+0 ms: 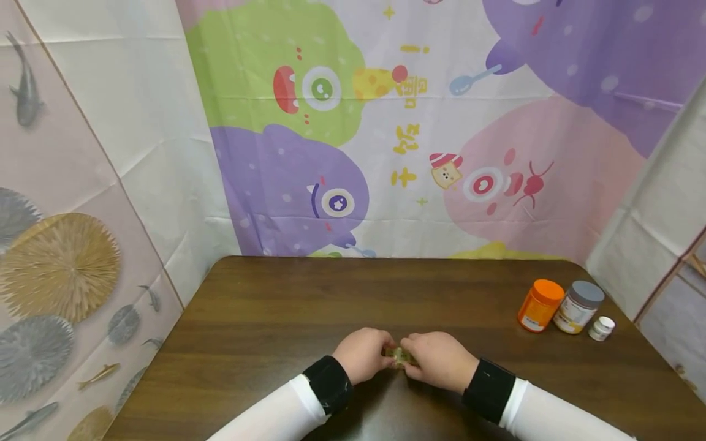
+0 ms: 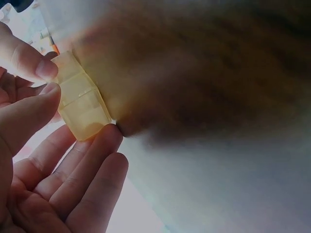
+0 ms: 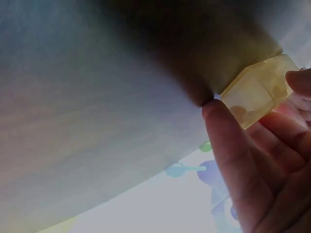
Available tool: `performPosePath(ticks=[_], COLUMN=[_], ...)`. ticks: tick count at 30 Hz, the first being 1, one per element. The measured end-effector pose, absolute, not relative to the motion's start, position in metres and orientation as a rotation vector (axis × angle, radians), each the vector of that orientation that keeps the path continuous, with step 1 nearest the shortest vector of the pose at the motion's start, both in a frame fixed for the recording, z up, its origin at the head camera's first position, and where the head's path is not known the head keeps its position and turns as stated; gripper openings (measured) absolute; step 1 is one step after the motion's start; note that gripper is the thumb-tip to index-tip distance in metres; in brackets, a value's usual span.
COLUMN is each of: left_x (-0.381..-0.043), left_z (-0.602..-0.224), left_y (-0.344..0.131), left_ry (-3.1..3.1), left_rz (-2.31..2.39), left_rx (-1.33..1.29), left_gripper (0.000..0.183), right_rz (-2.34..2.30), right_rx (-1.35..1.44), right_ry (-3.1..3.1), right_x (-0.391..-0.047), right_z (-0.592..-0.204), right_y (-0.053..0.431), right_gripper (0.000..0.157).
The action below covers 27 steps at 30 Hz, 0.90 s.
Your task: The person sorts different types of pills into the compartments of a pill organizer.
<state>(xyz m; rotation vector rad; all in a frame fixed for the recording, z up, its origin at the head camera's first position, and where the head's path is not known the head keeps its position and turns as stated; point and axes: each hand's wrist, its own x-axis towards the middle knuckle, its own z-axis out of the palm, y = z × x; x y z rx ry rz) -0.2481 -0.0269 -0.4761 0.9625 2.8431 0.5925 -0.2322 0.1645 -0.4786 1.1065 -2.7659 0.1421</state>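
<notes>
Both hands meet over the dark table around a small translucent yellow pill box with compartments. My left hand holds its left end; in the left wrist view the thumb lies on the near face of the pill box and the fingertips are at its lower edge. The right hand grips the other end. From the right wrist view, the index fingertip touches a corner of the pill box, and the thumb is at its right side. The palms partly hide the box in the head view.
At the table's right stand an orange bottle, a grey-lidded jar and a small white bottle. A cartoon-printed curtain hangs behind the wooden table.
</notes>
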Motion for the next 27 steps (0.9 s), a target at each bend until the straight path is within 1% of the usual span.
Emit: performPosePath(ticks=[5,10,14,20,27], left_x=[-0.246,-0.245,-0.245,-0.244,-0.243], left_z=[-0.477,-0.476,-0.475,-0.473,-0.470], left_y=[-0.027,-0.028,-0.028,-0.029,-0.029], left_ry=[2.836,2.838,2.844,2.857,2.865], left_rz=[0.588,0.560,0.529,0.494,0.498], left_rx=[0.967,0.981,1.010,1.021,1.040], left_gripper=[0.024,0.024,0.023,0.021,0.018], right_rz=[0.318,0.544,0.631,0.602,0.443], right_rx=[1.042,0.893,0.764,0.607,0.573], right_ry=[-2.879,-3.046,-3.092,-3.068,-3.013], right_x=[-0.237,-0.241,-0.243,-0.249,-0.257], right_z=[-0.477,-0.475,-0.473,-0.473,-0.478], right_y=[0.166,0.165,0.161,0.155,0.153], right_gripper=[0.025,0.019,0.020,0.018,0.012])
